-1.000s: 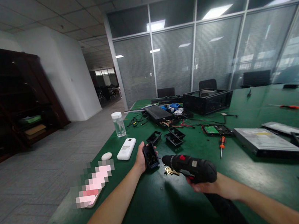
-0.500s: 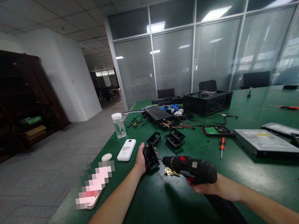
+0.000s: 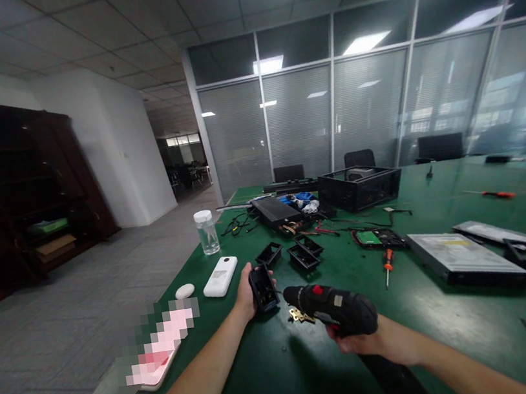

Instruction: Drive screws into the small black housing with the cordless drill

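My left hand (image 3: pixel 245 296) is closed round a small black plastic box (image 3: pixel 262 287), its open side tilted toward me. My right hand (image 3: pixel 361 338) grips a black cordless drill (image 3: pixel 335 307) with a red switch on top. The drill points left, its tip close to the right side of the box; whether they touch I cannot tell. Beneath the drill's nose lie several brass-coloured metal pieces (image 3: pixel 301 315) on the green table (image 3: pixel 251 388). Just beyond my left hand are more black plastic boxes of the same kind, one (image 3: pixel 303 257) in front of another.
To the left are a white device (image 3: pixel 221 276), a pink phone-like object (image 3: pixel 161 361), partly pixelated, and a clear jar (image 3: pixel 208 236). An orange screwdriver (image 3: pixel 388 264), a circuit board (image 3: pixel 371 238) and a silver drive (image 3: pixel 465 260) lie right. A black case (image 3: pixel 360 188) stands at the back.
The view has shifted slightly, so everything sits a little lower and further left. Both hands keep their hold on the box and drill, with little visible change between them.
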`<state>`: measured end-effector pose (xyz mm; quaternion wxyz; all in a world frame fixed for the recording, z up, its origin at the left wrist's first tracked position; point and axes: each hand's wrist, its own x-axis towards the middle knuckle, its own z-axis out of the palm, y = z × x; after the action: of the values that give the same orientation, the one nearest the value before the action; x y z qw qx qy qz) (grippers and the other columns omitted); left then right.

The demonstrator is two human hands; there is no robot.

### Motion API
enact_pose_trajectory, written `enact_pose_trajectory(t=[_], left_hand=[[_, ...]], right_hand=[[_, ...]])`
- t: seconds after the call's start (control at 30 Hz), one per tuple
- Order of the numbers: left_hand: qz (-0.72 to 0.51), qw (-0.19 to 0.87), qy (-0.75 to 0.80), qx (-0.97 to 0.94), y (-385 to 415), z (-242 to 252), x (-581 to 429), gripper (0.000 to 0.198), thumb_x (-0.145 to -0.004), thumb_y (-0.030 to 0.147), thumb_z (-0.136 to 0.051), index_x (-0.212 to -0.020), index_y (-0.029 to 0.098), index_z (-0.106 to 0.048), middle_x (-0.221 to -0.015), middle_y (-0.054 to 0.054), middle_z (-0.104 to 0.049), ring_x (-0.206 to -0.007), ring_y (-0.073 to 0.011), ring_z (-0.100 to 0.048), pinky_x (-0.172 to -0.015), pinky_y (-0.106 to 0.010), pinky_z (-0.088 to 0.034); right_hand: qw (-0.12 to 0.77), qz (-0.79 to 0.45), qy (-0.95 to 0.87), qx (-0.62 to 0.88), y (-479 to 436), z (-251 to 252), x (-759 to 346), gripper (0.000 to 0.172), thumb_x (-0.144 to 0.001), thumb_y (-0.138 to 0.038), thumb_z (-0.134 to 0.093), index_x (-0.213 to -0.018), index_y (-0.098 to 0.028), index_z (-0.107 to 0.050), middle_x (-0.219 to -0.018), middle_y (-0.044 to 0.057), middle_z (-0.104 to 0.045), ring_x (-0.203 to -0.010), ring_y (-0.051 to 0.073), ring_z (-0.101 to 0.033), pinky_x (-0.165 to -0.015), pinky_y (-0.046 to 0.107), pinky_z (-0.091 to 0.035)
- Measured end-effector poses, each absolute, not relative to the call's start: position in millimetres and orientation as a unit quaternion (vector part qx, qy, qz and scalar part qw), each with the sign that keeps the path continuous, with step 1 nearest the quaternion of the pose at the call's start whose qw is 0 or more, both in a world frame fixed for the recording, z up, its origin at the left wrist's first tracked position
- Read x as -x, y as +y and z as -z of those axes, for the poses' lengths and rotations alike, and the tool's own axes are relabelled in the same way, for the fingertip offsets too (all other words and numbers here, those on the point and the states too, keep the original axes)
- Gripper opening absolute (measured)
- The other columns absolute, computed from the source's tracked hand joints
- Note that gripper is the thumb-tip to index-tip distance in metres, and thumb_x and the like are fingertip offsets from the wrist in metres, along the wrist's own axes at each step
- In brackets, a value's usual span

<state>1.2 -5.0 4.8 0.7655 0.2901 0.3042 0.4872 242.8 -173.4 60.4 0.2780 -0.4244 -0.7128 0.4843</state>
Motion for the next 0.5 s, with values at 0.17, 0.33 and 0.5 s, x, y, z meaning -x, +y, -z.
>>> enact_pose_trajectory(t=[0.17, 0.33, 0.5], left_hand=[[-0.489, 0.768, 0.305, -0.279, -5.5, -6.4, -1.6, 0.045, -0.082, 0.052, -0.045, -0.094, 0.011, -0.061, -0.075, -0.012, -0.068, -0.064, -0.0228, -0.066, -0.056, -0.033, -0.051], [-0.488, 0.766, 0.299, -0.292, -5.1, -5.3, -1.3, 0.044, -0.081, 0.052, -0.046, -0.092, 0.012, -0.061, -0.075, -0.012, -0.068, -0.066, -0.0230, -0.066, -0.058, -0.033, -0.051], [-0.488, 0.762, 0.296, -0.306, -6.5, -6.0, -1.1, 0.047, -0.081, 0.053, -0.046, -0.091, 0.010, -0.062, -0.077, -0.013, -0.068, -0.068, -0.0230, -0.066, -0.060, -0.032, -0.051]], right_hand=[[0.271, -0.488, -0.712, 0.427, -173.8, -61.2, -242.7, 0.030, -0.075, -0.038, -0.065, -0.095, -0.016, -0.060, -0.089, 0.003, -0.060, -0.083, 0.019, -0.055, -0.076, 0.030, -0.045], [0.274, -0.477, -0.720, 0.424, -173.1, -59.9, -243.6, 0.030, -0.076, -0.037, -0.065, -0.097, -0.016, -0.059, -0.092, 0.004, -0.059, -0.085, 0.019, -0.054, -0.076, 0.030, -0.045], [0.279, -0.480, -0.722, 0.413, -172.9, -59.3, -243.6, 0.029, -0.077, -0.035, -0.065, -0.096, -0.015, -0.058, -0.092, 0.004, -0.059, -0.085, 0.019, -0.054, -0.076, 0.030, -0.045]])
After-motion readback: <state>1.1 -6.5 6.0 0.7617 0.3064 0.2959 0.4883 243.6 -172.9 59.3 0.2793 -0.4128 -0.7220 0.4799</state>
